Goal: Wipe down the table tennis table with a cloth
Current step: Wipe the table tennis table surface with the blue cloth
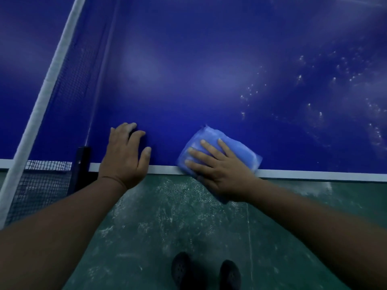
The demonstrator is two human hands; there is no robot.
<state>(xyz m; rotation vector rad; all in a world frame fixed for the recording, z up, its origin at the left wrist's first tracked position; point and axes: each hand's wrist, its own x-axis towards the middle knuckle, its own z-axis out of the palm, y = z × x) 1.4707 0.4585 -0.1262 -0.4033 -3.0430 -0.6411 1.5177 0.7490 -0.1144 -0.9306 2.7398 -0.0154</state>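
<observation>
The hands both lie flat with fingers spread, the left hand (125, 155) bare on the blue desk (188, 70), the right hand (217, 164) pressing the folded cloth (211, 139) at the near edge, a soft, light pad best driven palm-down.

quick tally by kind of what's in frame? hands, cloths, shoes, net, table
Hands: 2, left hand resting on the table, right hand pressing flat on the cloth
Cloths: 1, blue cloth at the table's near edge
Shoes: 2, left shoe, right shoe
Nets: 1, net
Tables: 1, table
Total: 7
</observation>
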